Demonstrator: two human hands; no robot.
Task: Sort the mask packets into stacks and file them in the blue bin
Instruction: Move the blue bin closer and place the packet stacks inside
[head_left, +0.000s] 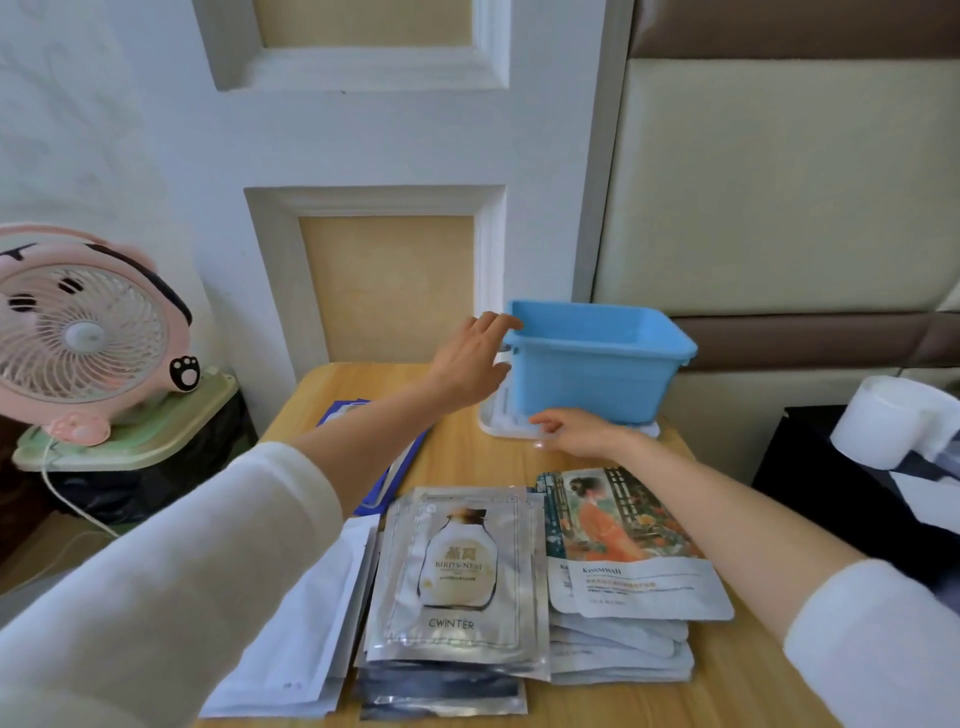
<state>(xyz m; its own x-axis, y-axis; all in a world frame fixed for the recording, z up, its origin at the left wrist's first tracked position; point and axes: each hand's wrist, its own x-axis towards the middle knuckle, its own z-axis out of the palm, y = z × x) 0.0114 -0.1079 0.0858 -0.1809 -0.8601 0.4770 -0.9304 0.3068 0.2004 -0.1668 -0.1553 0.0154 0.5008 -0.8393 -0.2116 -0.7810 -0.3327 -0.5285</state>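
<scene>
Three packet stacks (457, 582) are laid sorted on the tabletop (467, 457), unfiled; the blue bin (592, 374) is gripped at its rim by the left hand (470, 364), while the right hand (576, 431) is rested flat-fingered at its base.

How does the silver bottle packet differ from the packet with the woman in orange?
The silver packet shows a pale bottle; the picture packet shows a woman in orange. The silver packet lies nearly straight; the picture packet lies tilted. Both lie flat, face up, atop stacks on the wooden table.
</scene>
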